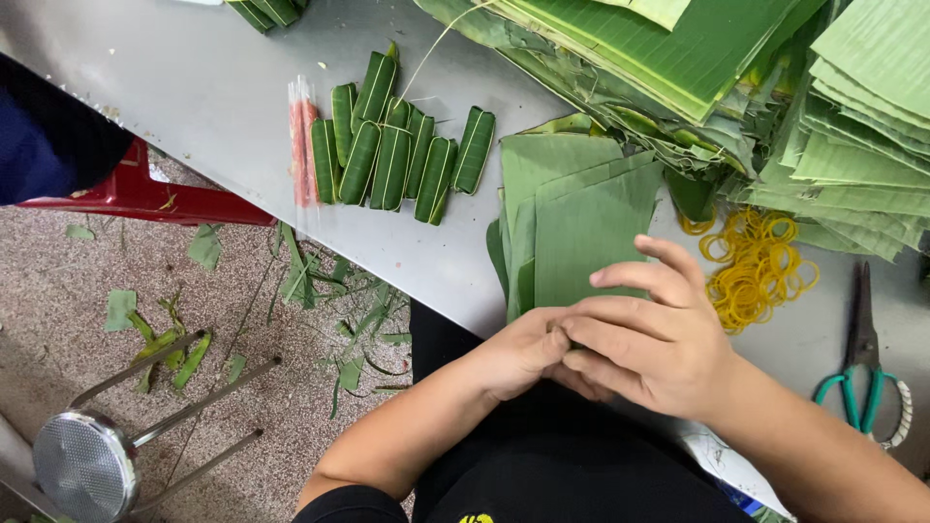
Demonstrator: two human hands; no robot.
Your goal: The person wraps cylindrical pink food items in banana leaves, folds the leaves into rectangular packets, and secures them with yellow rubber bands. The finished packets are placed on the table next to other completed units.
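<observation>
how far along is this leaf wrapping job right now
Done: about nine tied leaf rolls lie on the grey table. In hand: left hand and right hand work together at the edge of the cut leaf pile. Left: big stacks of leaves, many yellow rubber bands.

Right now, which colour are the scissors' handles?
The scissors' handles are teal green, shown best in the head view.
</observation>
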